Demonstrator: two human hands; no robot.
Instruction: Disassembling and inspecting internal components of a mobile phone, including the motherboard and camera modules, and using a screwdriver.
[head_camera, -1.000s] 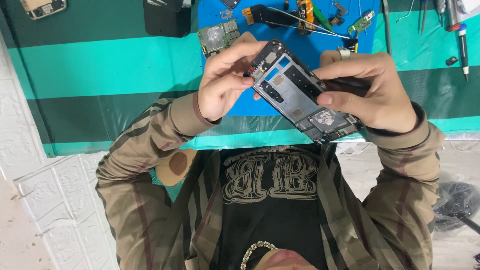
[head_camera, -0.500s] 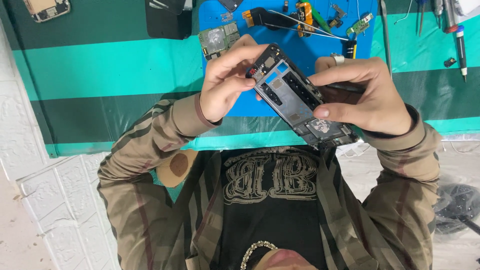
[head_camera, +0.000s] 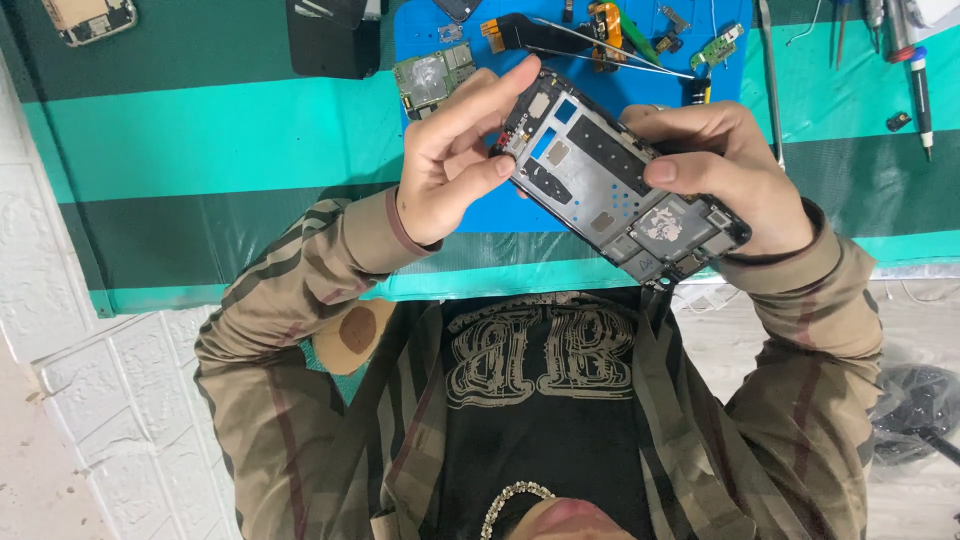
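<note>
Overhead, an opened dark smartphone frame with exposed grey metal shielding and small blue patches (head_camera: 615, 180) is held tilted above a blue rectangular work mat (head_camera: 500, 210), between both hands and clear of the surface. The frame is gripped along its far long edge and lower end by the right hand (head_camera: 730, 170), whose fingers are curled behind it with the thumb laid across its face. The upper corner of the frame is pinched by the left hand (head_camera: 455, 155), thumb and forefinger closed narrowly on it. Beyond the frame, on the same mat, a small green circuit board (head_camera: 432, 78), a pair of thin metal tweezers (head_camera: 610, 58) and an orange flex cable part (head_camera: 603, 18) are laid out. The mat is set on a table covering of teal and dark green stripes (head_camera: 220, 140). To the left of the mat, a second partly stripped phone with a tan back (head_camera: 90, 18) is seen at the upper edge of the covering, and to the right of the mat a slim screwdriver with a dark tip (head_camera: 920, 75) is seen. Below the covering, white embossed brick-pattern sheeting (head_camera: 90, 400) is visible left of the striped brown sleeves.
</note>
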